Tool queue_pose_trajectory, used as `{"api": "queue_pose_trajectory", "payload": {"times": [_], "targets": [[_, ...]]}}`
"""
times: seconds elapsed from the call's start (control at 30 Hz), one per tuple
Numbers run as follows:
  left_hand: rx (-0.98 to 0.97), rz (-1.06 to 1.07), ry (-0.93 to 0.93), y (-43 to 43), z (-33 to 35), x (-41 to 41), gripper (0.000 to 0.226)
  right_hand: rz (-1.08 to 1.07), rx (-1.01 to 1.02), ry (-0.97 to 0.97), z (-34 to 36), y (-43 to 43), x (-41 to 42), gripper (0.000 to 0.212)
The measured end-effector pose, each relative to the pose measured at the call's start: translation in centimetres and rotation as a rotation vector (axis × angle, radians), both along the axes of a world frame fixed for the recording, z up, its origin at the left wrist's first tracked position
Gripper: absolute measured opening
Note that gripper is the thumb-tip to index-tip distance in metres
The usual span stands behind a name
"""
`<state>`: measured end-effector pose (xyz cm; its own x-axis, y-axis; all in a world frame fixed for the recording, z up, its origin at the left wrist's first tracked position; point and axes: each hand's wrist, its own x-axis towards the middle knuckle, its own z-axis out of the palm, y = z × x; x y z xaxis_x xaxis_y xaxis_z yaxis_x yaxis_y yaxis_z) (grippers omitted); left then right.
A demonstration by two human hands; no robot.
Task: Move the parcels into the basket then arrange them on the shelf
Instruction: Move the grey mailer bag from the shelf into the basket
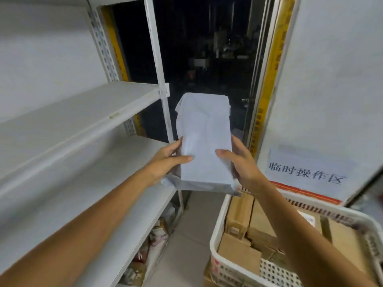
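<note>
A white plastic-wrapped parcel is held upright in mid-air at the centre of the head view. My left hand grips its left edge, thumb across the front. My right hand grips its right edge the same way. The parcel hangs just right of the white metal shelf, level with the gap between two boards. At the lower right stands a white perforated basket holding several brown cardboard parcels.
The shelf's white upright post stands just left of the parcel. Packets lie on the lowest shelf level. A white panel with a printed sign is at the right. A dark doorway lies behind.
</note>
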<state>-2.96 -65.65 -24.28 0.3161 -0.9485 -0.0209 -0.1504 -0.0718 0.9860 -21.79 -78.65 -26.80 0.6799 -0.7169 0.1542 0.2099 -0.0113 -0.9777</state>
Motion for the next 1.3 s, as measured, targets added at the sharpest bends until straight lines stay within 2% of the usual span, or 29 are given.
{"api": "queue_pose_trajectory", "payload": {"times": [0.23,0.43,0.53,0.63,0.7,0.77,0.87,1.07,1.2,1.3], "targets": [[0.081,-0.261,0.128,-8.4,-6.6,-3.8,0.088,-0.307,0.093,0.142,-4.6,-2.3,-7.1,0.054],[0.157,-0.425,0.22,-13.6,-11.9,-8.5,0.088,-0.516,0.204,0.244,-8.4,-3.4,-12.3,0.053],[0.192,-0.51,0.232,-15.5,-14.2,-10.9,0.072,-0.601,0.246,0.276,-10.1,-3.0,-14.8,0.052],[0.25,-0.58,0.242,-16.6,-16.1,-13.0,0.086,-0.665,0.304,0.29,-11.9,-2.6,-16.8,0.055],[0.279,-0.622,0.255,-17.0,-17.2,-14.5,0.084,-0.697,0.347,0.3,-13.1,-2.4,-18.0,0.058],[0.305,-0.633,0.258,-17.3,-18.2,-15.6,0.078,-0.706,0.383,0.307,-14.4,-2.4,-19.1,0.053],[0.337,-0.62,0.264,-17.3,-19.9,-16.5,0.089,-0.682,0.439,0.327,-16.3,-2.9,-20.1,0.049],[0.414,-0.481,0.235,-16.8,-23.0,-16.6,0.088,-0.569,0.501,0.378,-20.1,-5.7,-19.8,0.064],[0.43,-0.327,0.206,-16.2,-24.2,-16.7,0.077,-0.467,0.506,0.439,-22.5,-7.7,-19.4,0.056],[0.422,-0.239,0.226,-15.3,-25.2,-17.8,0.07,-0.354,0.433,0.561,-23.3,-9.2,-19.6,0.057]]}}
